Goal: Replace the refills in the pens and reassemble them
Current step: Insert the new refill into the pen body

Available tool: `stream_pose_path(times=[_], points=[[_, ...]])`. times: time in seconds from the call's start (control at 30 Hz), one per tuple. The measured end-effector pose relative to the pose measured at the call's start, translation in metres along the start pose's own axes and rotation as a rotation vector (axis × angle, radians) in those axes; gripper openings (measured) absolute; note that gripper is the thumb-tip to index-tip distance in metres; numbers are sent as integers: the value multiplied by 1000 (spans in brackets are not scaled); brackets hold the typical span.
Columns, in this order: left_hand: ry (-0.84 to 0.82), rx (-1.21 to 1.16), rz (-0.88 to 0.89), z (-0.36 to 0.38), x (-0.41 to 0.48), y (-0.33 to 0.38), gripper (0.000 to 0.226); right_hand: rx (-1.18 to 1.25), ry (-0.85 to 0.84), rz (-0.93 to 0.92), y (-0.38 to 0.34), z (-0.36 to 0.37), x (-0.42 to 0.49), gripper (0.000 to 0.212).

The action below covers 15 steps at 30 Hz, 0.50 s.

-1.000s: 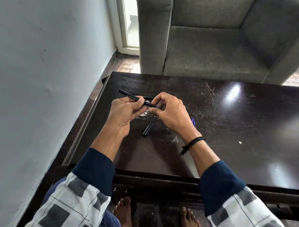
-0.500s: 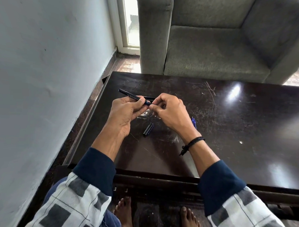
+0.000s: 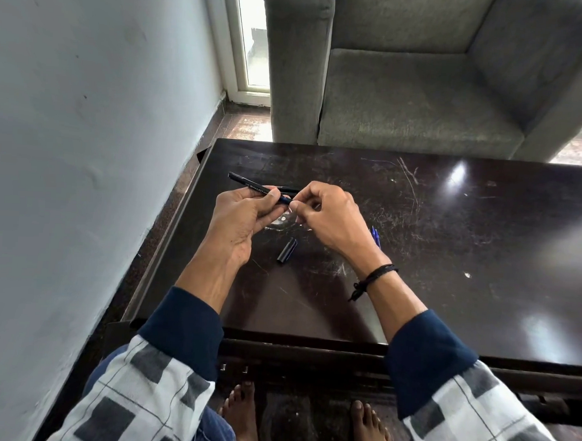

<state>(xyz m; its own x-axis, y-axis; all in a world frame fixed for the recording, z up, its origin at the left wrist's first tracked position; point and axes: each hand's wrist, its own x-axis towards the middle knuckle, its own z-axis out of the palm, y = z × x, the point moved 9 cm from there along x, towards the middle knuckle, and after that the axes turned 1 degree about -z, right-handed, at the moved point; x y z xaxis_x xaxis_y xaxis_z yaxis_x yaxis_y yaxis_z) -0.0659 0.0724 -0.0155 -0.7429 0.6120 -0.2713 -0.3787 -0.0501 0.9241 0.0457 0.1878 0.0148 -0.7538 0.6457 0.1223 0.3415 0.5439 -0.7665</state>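
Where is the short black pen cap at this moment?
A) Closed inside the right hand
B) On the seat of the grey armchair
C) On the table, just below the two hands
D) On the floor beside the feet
C: the cap lies loose on the table, while the left hand grips the pen and the right hand pinches its end.

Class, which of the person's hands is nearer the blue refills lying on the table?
Right. The right hand is just left of the blue refills, its wrist partly covering them; the left hand is farther left, holding the pen.
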Motion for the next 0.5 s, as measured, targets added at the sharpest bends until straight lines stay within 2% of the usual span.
stream_pose_path(times=[0.2, 0.4, 0.5], points=[[2, 17, 4, -2, 1, 0, 4, -10, -13, -15, -1, -1, 0, 17], [2, 13, -1, -2, 1, 1, 3, -2, -11, -5, 0, 2, 0, 7], [3, 11, -1, -2, 1, 1, 2, 15, -15, -11, 0, 2, 0, 9]])
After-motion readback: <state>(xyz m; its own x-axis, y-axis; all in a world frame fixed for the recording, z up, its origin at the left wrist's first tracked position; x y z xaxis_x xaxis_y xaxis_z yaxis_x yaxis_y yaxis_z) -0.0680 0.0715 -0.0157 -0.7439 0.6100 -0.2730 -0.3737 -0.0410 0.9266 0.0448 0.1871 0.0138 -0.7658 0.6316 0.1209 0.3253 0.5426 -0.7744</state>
